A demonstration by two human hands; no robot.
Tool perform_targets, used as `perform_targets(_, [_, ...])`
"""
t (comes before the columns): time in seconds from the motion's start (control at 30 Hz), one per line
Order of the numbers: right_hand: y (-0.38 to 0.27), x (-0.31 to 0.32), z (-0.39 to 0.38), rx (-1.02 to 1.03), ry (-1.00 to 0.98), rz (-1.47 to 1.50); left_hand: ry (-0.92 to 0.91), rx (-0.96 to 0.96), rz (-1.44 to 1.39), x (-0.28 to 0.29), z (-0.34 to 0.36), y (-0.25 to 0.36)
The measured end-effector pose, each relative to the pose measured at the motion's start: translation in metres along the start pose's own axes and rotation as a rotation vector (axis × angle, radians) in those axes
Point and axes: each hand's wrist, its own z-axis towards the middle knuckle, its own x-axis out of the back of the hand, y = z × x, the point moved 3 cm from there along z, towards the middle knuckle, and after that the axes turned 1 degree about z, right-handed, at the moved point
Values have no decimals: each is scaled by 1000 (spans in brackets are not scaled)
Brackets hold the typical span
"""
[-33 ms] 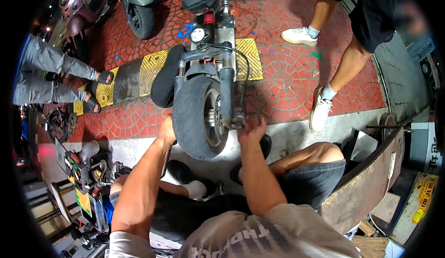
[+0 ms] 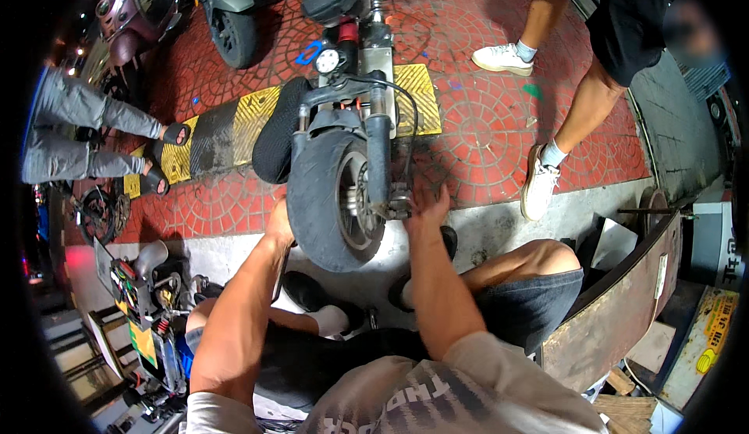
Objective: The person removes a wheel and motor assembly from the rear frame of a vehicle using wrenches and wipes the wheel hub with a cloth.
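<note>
A scooter's fat black front wheel [image 2: 318, 200] stands before me, held by a grey fork [image 2: 380, 145]. My left hand [image 2: 278, 222] is at the tyre's left side; its fingers are hidden behind the rubber. A thin dark strip below that wrist is too unclear to name. On the other side my right hand [image 2: 427, 206] is beside the brake caliper [image 2: 397, 202] at the fork's lower end. Its fingers are spread and partly blurred, and whether they touch the caliper I cannot tell. A dark cable [image 2: 415, 114] curves down to the caliper.
A black ribbed cushion-like piece [image 2: 275, 141] lies left of the wheel, by a yellow-black ramp strip [image 2: 222, 133]. A person in white shoes [image 2: 538, 183] stands at right, another in sandals [image 2: 158, 176] at left. A worn brown panel [image 2: 608, 309] borders my right knee.
The wheel and fork sit very slightly further left in the picture. My right hand's fingers have shifted a little beside the caliper; the left hand stays by the tyre.
</note>
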Motion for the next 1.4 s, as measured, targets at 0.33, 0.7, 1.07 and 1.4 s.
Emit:
perform_targets(0.33, [-63, -162, 28, 6, -435, -416, -129, 148, -288, 6, 23, -39])
perform_targets(0.7, [-58, -180, -4, 204, -130, -682, 3, 242, 308, 0, 17, -18])
perform_targets(1.07, [-62, -176, -27, -104, -198, -958, 75, 95, 769, 15, 45, -33])
perform_targets(1.4, [-55, -190, -8, 271, -60, -922, 84, 141, 580, -1, 9, 9])
